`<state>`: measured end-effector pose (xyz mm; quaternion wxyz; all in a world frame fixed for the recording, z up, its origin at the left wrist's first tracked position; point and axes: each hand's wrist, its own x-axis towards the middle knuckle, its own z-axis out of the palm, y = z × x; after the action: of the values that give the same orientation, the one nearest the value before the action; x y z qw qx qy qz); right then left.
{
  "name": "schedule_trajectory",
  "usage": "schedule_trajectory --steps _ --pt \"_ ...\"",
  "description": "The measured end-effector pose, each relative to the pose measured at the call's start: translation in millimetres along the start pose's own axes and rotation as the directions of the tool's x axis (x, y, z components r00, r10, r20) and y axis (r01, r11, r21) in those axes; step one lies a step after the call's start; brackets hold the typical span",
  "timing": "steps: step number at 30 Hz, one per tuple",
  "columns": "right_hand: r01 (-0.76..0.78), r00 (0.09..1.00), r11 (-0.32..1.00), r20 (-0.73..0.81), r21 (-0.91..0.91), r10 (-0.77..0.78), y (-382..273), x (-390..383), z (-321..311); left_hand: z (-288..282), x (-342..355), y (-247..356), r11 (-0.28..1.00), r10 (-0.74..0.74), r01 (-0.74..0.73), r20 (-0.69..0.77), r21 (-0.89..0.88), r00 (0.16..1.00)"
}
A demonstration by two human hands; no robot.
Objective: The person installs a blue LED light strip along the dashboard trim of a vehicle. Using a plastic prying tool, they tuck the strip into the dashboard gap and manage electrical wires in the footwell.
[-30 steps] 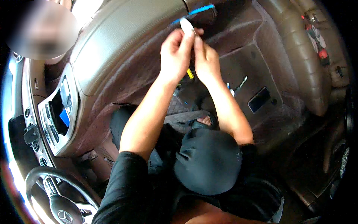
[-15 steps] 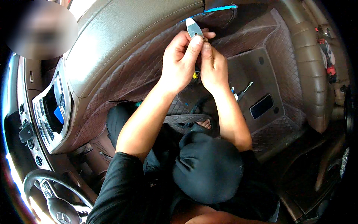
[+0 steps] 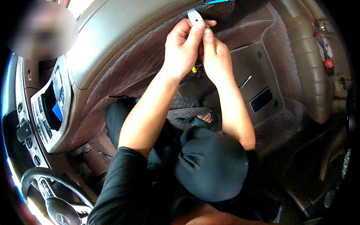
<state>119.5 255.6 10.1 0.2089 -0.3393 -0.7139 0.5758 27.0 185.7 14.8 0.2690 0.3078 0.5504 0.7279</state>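
Observation:
A flat, pale metal pry tool (image 3: 194,15), rounded at the tip and with a small dark hole, points up and away from me. My left hand (image 3: 182,48) is closed on its lower end, the thumb pressed on top. My right hand (image 3: 216,56) pinches the same end, thumb beside the left thumb; its grip is partly hidden. The tip is at the lower edge of the brown stitched leather panel (image 3: 123,24), near a bright blue strip (image 3: 217,2). Whether tip and panel touch, I cannot tell.
Below my hands, a phone (image 3: 261,100) and a slim metal-shafted tool (image 3: 245,81) lie on the brown floor mat (image 3: 270,60). Something small and yellow (image 3: 194,69) shows under my wrists. To the left are the centre console (image 3: 52,108) and steering wheel (image 3: 56,176); a padded brown seat (image 3: 305,67) stands right.
Both hands and the pry tool have moved away from me, toward the top of the picture. The view has shifted slightly, and both hands keep their hold.

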Motion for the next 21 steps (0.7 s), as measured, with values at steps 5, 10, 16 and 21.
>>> schedule_trajectory --steps 5,10,16,21 --pt "0.073 0.993 0.983 -0.105 0.169 -0.056 3.7 -6.8 14.2 -3.4 0.5 10.7 0.999 -0.048 0.05 0.118 -0.014 0.992" --pt "0.044 0.992 0.981 -0.122 0.19 -0.021 5.8 -4.3 12.2 6.9 2.9 4.3 1.0 0.015 -0.015 0.039 0.023 0.999" --pt "0.135 0.984 0.991 -0.118 0.006 -0.134 3.0 4.5 2.3 17.9 7.0 -4.0 0.998 0.054 -0.054 -0.057 -0.011 0.997" --pt "0.106 0.988 0.991 -0.119 0.078 -0.096 4.4 -4.0 1.8 15.3 1.6 3.5 0.999 -0.016 0.016 0.004 -0.035 1.0"
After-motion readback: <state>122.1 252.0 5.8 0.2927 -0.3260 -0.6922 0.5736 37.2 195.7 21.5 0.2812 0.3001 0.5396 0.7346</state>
